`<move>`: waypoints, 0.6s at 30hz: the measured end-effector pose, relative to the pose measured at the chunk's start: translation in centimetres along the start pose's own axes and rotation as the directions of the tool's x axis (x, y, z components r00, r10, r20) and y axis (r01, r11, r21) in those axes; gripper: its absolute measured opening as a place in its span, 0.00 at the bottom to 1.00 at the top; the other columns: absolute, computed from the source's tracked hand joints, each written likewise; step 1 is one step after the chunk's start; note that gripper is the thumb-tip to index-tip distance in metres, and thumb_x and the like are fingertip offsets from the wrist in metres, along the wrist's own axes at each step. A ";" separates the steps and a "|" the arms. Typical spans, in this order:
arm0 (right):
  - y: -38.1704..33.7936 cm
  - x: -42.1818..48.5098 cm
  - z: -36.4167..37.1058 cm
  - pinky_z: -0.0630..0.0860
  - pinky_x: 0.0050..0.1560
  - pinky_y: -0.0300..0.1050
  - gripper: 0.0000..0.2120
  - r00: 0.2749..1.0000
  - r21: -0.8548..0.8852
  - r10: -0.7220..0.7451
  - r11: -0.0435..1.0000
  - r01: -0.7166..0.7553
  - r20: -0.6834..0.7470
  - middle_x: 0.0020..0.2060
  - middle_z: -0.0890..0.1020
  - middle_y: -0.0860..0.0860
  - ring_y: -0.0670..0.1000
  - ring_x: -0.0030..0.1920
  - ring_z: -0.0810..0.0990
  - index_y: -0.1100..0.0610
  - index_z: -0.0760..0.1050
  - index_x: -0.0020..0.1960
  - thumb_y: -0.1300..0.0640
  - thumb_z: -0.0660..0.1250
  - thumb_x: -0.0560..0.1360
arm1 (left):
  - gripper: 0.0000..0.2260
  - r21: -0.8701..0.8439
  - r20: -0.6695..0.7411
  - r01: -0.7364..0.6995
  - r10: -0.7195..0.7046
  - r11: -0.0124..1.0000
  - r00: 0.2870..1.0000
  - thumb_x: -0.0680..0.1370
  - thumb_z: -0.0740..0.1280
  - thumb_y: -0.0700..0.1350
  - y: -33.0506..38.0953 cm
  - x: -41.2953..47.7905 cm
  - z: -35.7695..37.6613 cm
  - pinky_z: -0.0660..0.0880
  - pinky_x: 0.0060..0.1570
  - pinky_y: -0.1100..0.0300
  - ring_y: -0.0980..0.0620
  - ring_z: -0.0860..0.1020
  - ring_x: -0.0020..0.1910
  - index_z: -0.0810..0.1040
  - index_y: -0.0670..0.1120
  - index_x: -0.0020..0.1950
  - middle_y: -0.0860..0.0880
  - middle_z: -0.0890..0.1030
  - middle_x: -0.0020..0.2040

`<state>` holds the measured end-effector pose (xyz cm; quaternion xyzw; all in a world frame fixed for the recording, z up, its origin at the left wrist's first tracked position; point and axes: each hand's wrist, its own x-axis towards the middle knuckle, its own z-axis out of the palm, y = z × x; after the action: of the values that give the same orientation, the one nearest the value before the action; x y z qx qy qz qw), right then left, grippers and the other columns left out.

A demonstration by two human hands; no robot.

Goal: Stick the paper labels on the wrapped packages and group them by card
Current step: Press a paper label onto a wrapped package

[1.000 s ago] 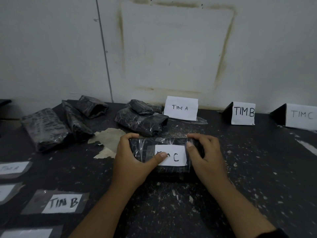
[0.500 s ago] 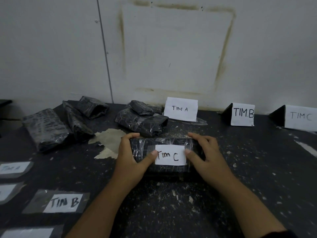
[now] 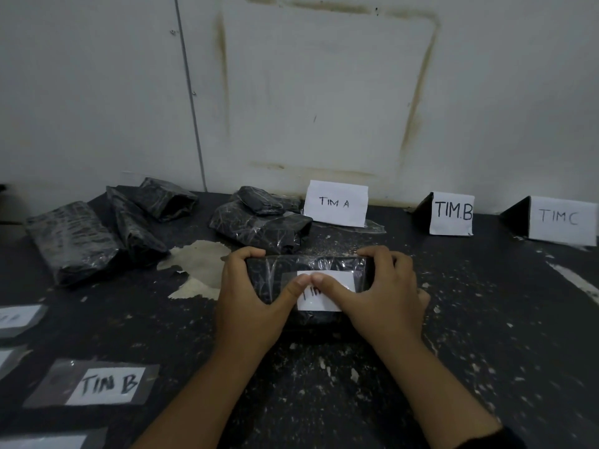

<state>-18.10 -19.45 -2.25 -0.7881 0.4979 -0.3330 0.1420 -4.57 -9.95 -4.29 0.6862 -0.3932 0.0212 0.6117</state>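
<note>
**Hands and package.** The left hand (image 3: 249,296) and right hand (image 3: 385,296) grip opposite ends of one wrapped package (image 3: 270,273). The fingers of each hand curl over its far edge. Both thumbs reach inward, and their tips meet on top of the paper label (image 3: 319,303). The left thumb (image 3: 296,285) and right thumb (image 3: 322,281) press on the label and cover most of its lettering. The label lies under a strip of clear tape on the package's upper face.

**Position.** The package lies flat on the dark, speckled table (image 3: 324,384).

**Surroundings, relative to the package:**
- Touching its left end in the view is a pale patch (image 3: 197,264) with a torn outline on the table surface.
- Just behind it are two more black packages, a large one (image 3: 259,228) with a small one (image 3: 259,197) leaning on it.
- Behind it and slightly right stands the TIM A card (image 3: 337,204), against the wall (image 3: 324,92).
- Farther right stand the TIM.B card (image 3: 452,213) and the TIM C card (image 3: 562,220).
- Well to its left and behind lie three unlabelled packages (image 3: 73,241) in a loose cluster.
- Nearer the viewer and to its left lies a loose label reading TIM B (image 3: 105,385), flat on its tape strip.
- Other loose labels (image 3: 16,317) are cut off by the frame's left edge, and their lettering is unreadable.
</note>
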 end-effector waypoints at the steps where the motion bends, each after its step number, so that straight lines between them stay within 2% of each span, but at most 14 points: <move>1: 0.0 0.1 0.1 0.63 0.59 0.55 0.44 1.000 0.009 0.009 1.000 -0.009 -0.010 0.60 0.68 0.47 0.51 0.60 0.70 0.42 0.67 0.58 0.17 0.50 0.51 | 0.30 -0.002 0.000 0.005 -0.005 1.000 1.000 0.61 0.69 0.68 0.0 0.0 0.0 0.70 0.42 0.74 0.63 0.75 0.50 0.66 0.56 0.56 0.55 0.74 0.52; 5: -0.1 0.4 0.3 0.64 0.59 0.53 0.33 0.999 0.101 0.033 0.994 -0.029 -0.038 0.58 0.70 0.46 0.49 0.58 0.71 0.42 0.70 0.54 0.23 0.56 0.57 | 0.28 0.001 -0.006 0.022 -0.022 1.000 1.000 0.62 0.70 0.64 -0.1 -0.2 0.1 0.72 0.42 0.68 0.61 0.75 0.49 0.66 0.56 0.56 0.54 0.74 0.53; 7: 0.2 0.7 0.4 0.68 0.58 0.52 0.27 0.998 0.175 0.028 0.984 -0.019 -0.049 0.56 0.71 0.45 0.49 0.56 0.73 0.42 0.72 0.52 0.27 0.60 0.61 | 0.26 0.012 -0.012 0.018 -0.018 1.000 1.000 0.63 0.72 0.62 -0.2 -0.2 0.1 0.73 0.43 0.65 0.59 0.76 0.49 0.66 0.56 0.55 0.54 0.74 0.52; 9: 0.6 1.0 0.5 0.72 0.51 0.46 0.19 0.998 0.250 0.009 0.968 0.005 -0.057 0.53 0.70 0.45 0.49 0.54 0.74 0.44 0.75 0.51 0.34 0.63 0.66 | 0.25 0.021 -0.013 0.019 -0.019 1.000 1.000 0.66 0.74 0.58 -0.2 -0.4 0.1 0.75 0.44 0.60 0.55 0.76 0.49 0.66 0.55 0.56 0.52 0.75 0.53; 12: 1.3 1.0 0.3 0.68 0.40 0.33 0.09 0.994 0.302 -0.058 0.950 0.083 -0.089 0.52 0.72 0.45 0.48 0.51 0.75 0.47 0.78 0.53 0.47 0.64 0.75 | 0.24 0.019 -0.007 0.020 -0.020 1.000 1.000 0.67 0.74 0.56 -0.3 -0.5 0.1 0.77 0.46 0.56 0.52 0.77 0.49 0.66 0.55 0.56 0.50 0.75 0.53; 14: 1.5 0.8 0.0 0.65 0.40 0.27 0.10 0.990 0.320 -0.090 0.940 0.120 -0.105 0.53 0.73 0.47 0.46 0.51 0.75 0.47 0.78 0.55 0.51 0.60 0.78 | 0.23 0.021 -0.009 0.012 -0.012 1.000 1.000 0.68 0.74 0.56 -0.3 -0.6 0.1 0.76 0.44 0.60 0.53 0.77 0.49 0.65 0.55 0.56 0.50 0.75 0.53; 15: 1.3 0.7 -0.1 0.67 0.44 0.28 0.11 0.992 0.316 -0.085 0.942 0.109 -0.088 0.54 0.73 0.47 0.46 0.52 0.75 0.46 0.77 0.56 0.47 0.59 0.77 | 0.23 0.026 -0.014 0.007 -0.007 1.000 1.000 0.68 0.74 0.55 -0.3 -0.5 0.2 0.74 0.42 0.63 0.54 0.76 0.48 0.65 0.54 0.56 0.50 0.74 0.53; 16: 1.2 0.6 -0.1 0.70 0.49 0.35 0.16 0.996 0.276 -0.066 0.958 0.078 -0.052 0.56 0.73 0.46 0.47 0.54 0.75 0.45 0.75 0.57 0.40 0.57 0.75 | 0.23 0.032 -0.019 0.008 -0.007 0.999 1.000 0.68 0.74 0.55 -0.3 -0.5 0.3 0.73 0.41 0.66 0.56 0.76 0.48 0.65 0.54 0.56 0.50 0.74 0.53; 17: 0.8 0.4 -0.1 0.71 0.55 0.44 0.25 0.999 0.182 -0.049 0.982 0.051 -0.016 0.57 0.71 0.45 0.48 0.57 0.74 0.44 0.73 0.59 0.30 0.54 0.70 | 0.23 0.037 -0.024 0.011 -0.010 0.999 1.000 0.68 0.74 0.55 -0.3 -0.5 0.3 0.71 0.39 0.68 0.58 0.76 0.47 0.65 0.55 0.55 0.51 0.74 0.52; 18: 0.4 0.2 0.0 0.67 0.60 0.51 0.36 0.999 0.059 -0.039 0.998 0.038 0.005 0.59 0.70 0.46 0.49 0.59 0.73 0.44 0.71 0.61 0.23 0.50 0.64 | 0.23 0.038 -0.029 0.013 -0.012 0.999 1.000 0.68 0.74 0.55 -0.4 -0.5 0.4 0.71 0.38 0.68 0.58 0.76 0.46 0.65 0.55 0.55 0.51 0.74 0.52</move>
<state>-18.32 -19.84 -2.38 -0.7941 0.4721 -0.3476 0.1604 -4.91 -10.01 -4.95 0.6998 -0.3797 0.0347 0.6041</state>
